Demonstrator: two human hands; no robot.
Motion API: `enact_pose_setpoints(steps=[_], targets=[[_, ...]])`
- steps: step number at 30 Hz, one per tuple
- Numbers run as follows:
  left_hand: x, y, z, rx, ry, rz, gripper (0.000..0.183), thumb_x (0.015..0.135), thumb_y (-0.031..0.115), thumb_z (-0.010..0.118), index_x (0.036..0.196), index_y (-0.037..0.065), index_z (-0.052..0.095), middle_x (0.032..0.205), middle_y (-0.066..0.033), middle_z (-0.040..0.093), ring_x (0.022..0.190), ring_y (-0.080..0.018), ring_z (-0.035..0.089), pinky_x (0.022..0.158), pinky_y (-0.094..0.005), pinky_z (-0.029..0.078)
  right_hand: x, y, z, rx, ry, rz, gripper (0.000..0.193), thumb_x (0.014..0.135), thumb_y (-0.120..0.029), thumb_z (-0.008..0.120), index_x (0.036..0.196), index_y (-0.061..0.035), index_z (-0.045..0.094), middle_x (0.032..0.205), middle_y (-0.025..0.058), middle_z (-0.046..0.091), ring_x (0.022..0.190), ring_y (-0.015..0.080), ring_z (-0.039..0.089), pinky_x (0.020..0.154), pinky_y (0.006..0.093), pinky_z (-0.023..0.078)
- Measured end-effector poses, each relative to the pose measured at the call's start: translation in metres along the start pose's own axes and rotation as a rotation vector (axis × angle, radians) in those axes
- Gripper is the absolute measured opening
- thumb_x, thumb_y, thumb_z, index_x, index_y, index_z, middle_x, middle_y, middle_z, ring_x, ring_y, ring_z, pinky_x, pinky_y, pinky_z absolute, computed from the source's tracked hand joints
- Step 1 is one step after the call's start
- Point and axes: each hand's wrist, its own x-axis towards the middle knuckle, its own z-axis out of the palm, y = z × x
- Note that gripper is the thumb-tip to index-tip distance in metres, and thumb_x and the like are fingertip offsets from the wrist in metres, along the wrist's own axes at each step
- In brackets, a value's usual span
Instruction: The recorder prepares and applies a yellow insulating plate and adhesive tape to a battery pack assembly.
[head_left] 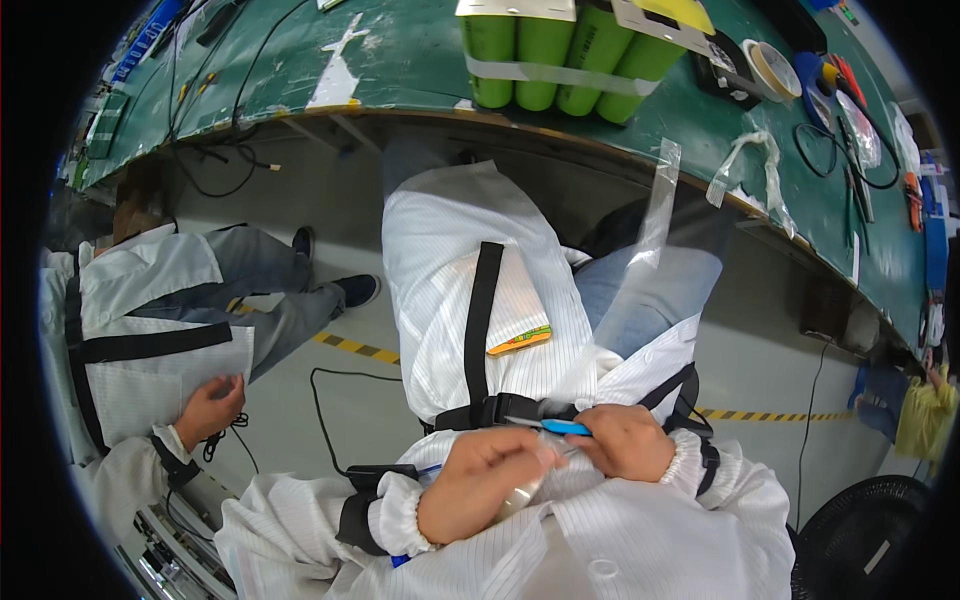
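Observation:
Both my hands are together at my waist. My right hand is closed around a small tool with a bright blue handle; its exact kind is not clear. Close beside it, my left hand has its fingers bent inward, their tips blurred, around clear tape, partly covered by the hand. A long clear tape strip stretches from the bench edge down over my right thigh, its lower part smeared. On the bench ahead stands a block of green cylindrical battery cells, banded with clear tape.
The green bench curves across the front. At its right lie tape rolls, a crumpled clear strip, cables and hand tools. A co-worker's hand rests at the left. A black round basket-like object is at lower right.

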Motion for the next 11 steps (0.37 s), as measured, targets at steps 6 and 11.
enact_pose_setpoints(steps=[6,11], targets=[[-0.008,0.006,-0.005,0.048,-0.033,0.116,0.022,0.097,0.013,0.057,0.104,-0.003,0.069,0.075,-0.0006,0.062,0.064,-0.0050,0.051,0.059,-0.0208,0.040,-0.006,-0.009,-0.013,0.155,0.133,0.125,0.022,0.091,-0.020,0.067,0.096,0.0004,0.061,0.077,0.0138,0.066,0.063,0.0317,0.065,0.058,0.0360,0.052],[-0.008,0.028,-0.009,0.071,-0.053,0.281,0.023,0.098,0.015,0.059,0.112,-0.001,0.067,0.074,-0.0020,0.064,0.066,-0.0046,0.057,0.059,-0.0211,0.044,-0.009,0.005,-0.037,0.239,0.269,0.014,0.039,0.099,-0.041,0.052,0.103,-0.0027,0.052,0.063,0.0046,0.062,0.051,0.0172,0.060,0.051,0.0287,0.049]])
